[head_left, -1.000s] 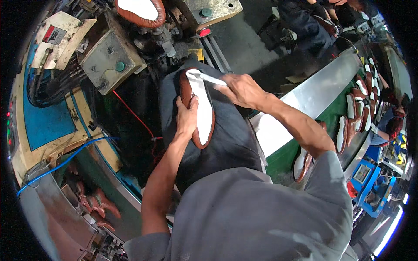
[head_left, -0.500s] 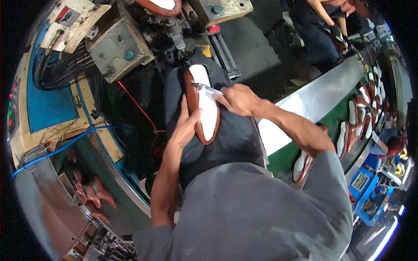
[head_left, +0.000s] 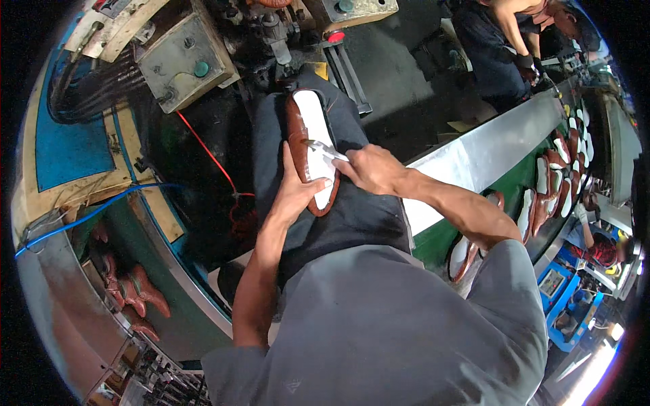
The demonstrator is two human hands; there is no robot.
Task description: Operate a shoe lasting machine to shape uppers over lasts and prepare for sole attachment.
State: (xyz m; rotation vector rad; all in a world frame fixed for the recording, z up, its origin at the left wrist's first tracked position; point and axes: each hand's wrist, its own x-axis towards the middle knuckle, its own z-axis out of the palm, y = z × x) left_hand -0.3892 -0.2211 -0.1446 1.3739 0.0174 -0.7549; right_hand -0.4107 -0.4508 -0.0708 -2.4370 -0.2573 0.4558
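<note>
A brown leather shoe upper with a white insole point(head_left: 313, 132) lies sole up along my lap, its toe pointing toward me. My left hand point(head_left: 295, 196) grips its left side, with the fingers along the leather and the thumb across the white insole. In my right hand point(head_left: 376, 169) is a metal tool, apparently pincers point(head_left: 325, 149). Its narrow tip meets the left edge of the insole, near the middle of the shoe. My right fingers are wrapped around its handle, so most of that is hidden.
A machine with a grey control box point(head_left: 183, 64) stands ahead. At the right, a metal ledge point(head_left: 501, 139) borders a green conveyor point(head_left: 440, 237) carrying several shoes. More brown shoes point(head_left: 139, 291) lie at the lower left. Another person point(head_left: 491, 57) works at the far right.
The tool's tip has moved a little toward the toe along the left edge of the insole. My left thumb now reaches farther across the insole.
</note>
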